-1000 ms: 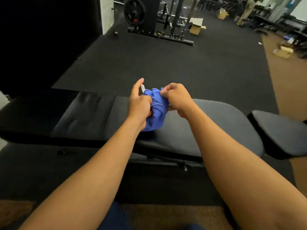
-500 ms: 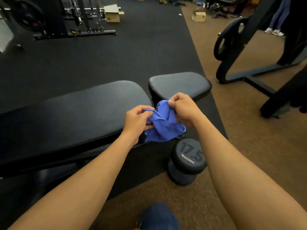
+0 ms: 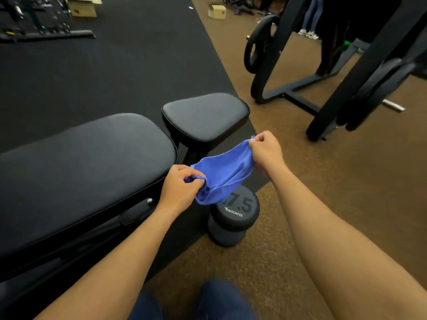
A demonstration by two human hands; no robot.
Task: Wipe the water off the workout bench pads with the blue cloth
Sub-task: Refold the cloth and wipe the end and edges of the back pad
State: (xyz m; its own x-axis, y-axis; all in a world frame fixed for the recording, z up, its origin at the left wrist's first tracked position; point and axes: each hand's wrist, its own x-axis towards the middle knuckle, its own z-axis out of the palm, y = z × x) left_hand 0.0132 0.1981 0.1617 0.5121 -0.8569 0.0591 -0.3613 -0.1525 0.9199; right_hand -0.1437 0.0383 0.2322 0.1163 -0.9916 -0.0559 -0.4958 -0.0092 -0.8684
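The blue cloth (image 3: 225, 173) hangs stretched in the air between both hands, off the bench's near right corner. My left hand (image 3: 180, 189) pinches its lower left end. My right hand (image 3: 265, 153) pinches the upper right corner. The long black back pad (image 3: 80, 167) fills the left side. The smaller seat pad (image 3: 205, 116) lies beyond it, to the right. Neither hand touches a pad. I cannot make out water on the pads.
A black dumbbell (image 3: 233, 215) marked 7.5 stands on end right under the cloth. A black machine frame with weight plates (image 3: 323, 72) stands on the brown floor at right. Cardboard boxes (image 3: 217, 11) and a rack sit far back. A person's legs show at top right.
My view swung from the back pad toward the seat end of the bench. My hands drew apart, and the bunched cloth has spread out between them.
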